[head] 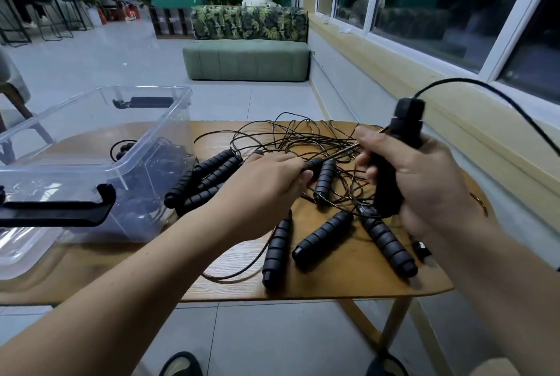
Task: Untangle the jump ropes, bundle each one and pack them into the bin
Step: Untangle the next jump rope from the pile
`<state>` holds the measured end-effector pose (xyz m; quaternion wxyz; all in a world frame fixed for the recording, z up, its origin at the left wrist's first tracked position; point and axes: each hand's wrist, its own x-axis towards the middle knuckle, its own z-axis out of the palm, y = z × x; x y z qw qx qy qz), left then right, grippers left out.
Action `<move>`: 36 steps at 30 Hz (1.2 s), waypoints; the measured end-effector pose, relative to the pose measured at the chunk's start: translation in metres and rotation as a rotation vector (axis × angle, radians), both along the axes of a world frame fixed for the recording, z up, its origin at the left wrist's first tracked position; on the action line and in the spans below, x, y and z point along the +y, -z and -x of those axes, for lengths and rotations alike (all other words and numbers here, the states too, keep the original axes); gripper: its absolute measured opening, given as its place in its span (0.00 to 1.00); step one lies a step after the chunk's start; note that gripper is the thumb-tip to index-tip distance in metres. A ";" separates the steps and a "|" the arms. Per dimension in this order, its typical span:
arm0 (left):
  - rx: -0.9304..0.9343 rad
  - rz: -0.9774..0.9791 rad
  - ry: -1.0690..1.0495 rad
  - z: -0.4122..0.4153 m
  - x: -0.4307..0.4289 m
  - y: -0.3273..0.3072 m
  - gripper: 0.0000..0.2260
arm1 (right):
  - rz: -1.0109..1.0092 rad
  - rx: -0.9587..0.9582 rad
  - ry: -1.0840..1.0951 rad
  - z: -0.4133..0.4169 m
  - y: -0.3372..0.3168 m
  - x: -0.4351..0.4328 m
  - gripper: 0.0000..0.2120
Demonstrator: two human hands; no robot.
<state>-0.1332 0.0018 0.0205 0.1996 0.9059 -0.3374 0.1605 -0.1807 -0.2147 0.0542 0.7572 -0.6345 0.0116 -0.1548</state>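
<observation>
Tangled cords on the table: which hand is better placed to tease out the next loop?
Probably the left. The left hand pinches a cord beside the tangle, low over the table; the right hand is full, gripping a raised handle.

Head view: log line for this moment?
phase: untangling | right hand: grips rope handle, raised | left hand: pinches cord over tangle | clear bin: ropes inside
</observation>
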 end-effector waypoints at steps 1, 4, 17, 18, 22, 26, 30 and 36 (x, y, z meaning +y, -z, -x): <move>0.003 -0.004 -0.010 -0.002 0.002 0.000 0.17 | -0.009 -0.009 0.021 -0.001 -0.003 -0.003 0.07; 0.000 -0.005 -0.015 -0.006 0.005 0.000 0.16 | -0.020 -0.027 0.067 -0.002 -0.008 -0.009 0.09; 0.115 -0.020 -0.083 -0.013 0.027 -0.005 0.13 | -0.128 -0.062 0.186 -0.007 -0.022 -0.036 0.08; 0.125 -0.051 -0.090 -0.012 0.026 -0.003 0.12 | -0.120 -0.055 0.179 -0.007 -0.019 -0.034 0.08; 0.136 -0.105 -0.079 -0.007 0.016 0.007 0.05 | -0.069 -0.045 0.148 -0.005 -0.008 -0.019 0.07; 0.064 -0.095 -0.022 0.009 -0.004 0.001 0.09 | -0.008 -0.057 0.131 -0.003 -0.001 -0.002 0.09; 0.116 0.238 0.043 0.030 -0.031 -0.006 0.08 | -0.009 -0.061 0.090 -0.003 0.007 0.012 0.11; 0.242 0.426 0.015 0.017 -0.032 0.003 0.10 | -0.016 -0.071 0.081 -0.001 0.007 0.007 0.11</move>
